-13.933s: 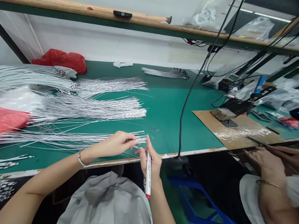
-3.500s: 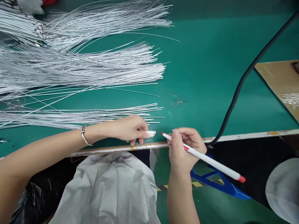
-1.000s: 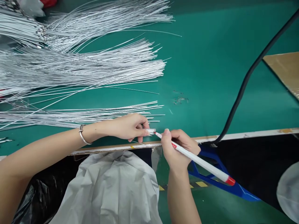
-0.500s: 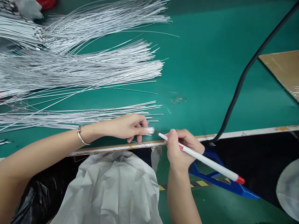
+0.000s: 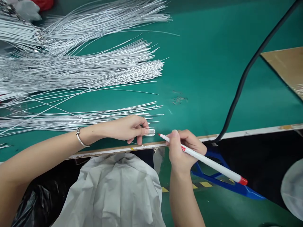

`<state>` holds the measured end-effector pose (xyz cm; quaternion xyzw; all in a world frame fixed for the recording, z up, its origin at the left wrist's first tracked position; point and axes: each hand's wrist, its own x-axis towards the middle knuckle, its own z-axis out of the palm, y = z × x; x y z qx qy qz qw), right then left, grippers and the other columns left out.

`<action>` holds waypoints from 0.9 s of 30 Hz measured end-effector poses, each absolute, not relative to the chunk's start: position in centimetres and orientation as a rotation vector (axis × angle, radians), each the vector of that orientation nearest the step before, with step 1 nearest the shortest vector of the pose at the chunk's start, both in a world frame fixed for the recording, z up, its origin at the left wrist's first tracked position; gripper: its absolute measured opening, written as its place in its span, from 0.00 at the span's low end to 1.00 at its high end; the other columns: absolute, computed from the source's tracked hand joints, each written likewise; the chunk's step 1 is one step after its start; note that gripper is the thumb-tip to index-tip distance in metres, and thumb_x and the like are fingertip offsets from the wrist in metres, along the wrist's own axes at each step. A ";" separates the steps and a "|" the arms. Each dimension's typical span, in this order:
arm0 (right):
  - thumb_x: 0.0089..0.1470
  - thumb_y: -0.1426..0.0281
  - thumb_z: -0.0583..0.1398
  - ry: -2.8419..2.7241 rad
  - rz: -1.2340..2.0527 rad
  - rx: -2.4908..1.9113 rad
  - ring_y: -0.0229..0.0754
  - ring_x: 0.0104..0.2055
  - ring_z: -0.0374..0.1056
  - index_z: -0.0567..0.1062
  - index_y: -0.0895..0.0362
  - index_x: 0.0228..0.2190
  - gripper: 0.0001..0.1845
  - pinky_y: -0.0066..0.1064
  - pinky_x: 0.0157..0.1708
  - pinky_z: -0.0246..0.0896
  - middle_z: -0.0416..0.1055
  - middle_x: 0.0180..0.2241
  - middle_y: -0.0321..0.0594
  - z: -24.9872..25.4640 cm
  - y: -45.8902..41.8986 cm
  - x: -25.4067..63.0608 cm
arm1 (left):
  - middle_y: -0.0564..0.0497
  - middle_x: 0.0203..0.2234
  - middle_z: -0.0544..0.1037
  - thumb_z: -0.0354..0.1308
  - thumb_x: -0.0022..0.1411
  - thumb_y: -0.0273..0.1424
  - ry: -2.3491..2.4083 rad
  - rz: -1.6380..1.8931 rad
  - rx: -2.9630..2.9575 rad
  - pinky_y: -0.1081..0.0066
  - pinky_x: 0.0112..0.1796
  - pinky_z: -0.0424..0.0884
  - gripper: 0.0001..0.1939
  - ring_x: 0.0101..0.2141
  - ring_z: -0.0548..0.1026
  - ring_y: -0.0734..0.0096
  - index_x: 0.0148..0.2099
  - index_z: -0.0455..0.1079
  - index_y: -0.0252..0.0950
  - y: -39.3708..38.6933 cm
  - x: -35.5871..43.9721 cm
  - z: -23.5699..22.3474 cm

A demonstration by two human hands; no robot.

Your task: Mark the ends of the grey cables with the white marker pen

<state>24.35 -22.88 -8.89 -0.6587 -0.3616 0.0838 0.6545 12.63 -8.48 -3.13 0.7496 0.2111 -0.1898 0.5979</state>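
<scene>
My left hand (image 5: 136, 128) pinches the ends of a small bunch of thin silvery-white wires (image 5: 151, 132) near the table's front edge. The bunched tips poke out to the right of my thumb and fingers. In my right hand (image 5: 184, 148) is a white marker pen (image 5: 208, 162) with a red tip and a red end. Its tip points left, a short gap away from the wire ends. Behind my left hand, a loose spread of similar wires (image 5: 113, 114) lies on the green tabletop (image 5: 208, 78).
Two thicker wire bundles, a middle one (image 5: 94, 67) and a far one (image 5: 113, 22), lie at the left. A black cable (image 5: 243, 75) crosses the right side, near a brown board (image 5: 286, 66). A blue frame (image 5: 227, 186) stands below the table edge.
Both hands keep almost the same pose; the wire ends and marker tip stay slightly apart. The whole view has shifted a little.
</scene>
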 end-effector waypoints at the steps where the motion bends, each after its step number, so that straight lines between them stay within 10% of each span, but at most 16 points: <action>1: 0.51 0.72 0.60 -0.817 0.186 -1.489 0.33 0.15 0.58 0.67 0.56 0.16 0.14 0.26 0.16 0.55 0.60 0.12 0.29 -8.9 -22.9 24.3 | 0.50 0.25 0.76 0.46 0.66 0.38 0.489 -0.435 1.741 0.80 0.18 0.61 0.13 0.16 0.66 0.81 0.38 0.63 0.33 -8.5 12.6 -3.1; 27: 0.51 0.74 0.60 -0.760 0.200 -1.442 0.32 0.14 0.58 0.70 0.57 0.17 0.12 0.25 0.16 0.55 0.64 0.13 0.29 -8.9 -22.8 24.4 | 0.51 0.22 0.75 0.47 0.65 0.39 0.518 -0.421 1.704 0.80 0.18 0.60 0.14 0.16 0.64 0.81 0.36 0.63 0.32 -8.5 12.7 -3.2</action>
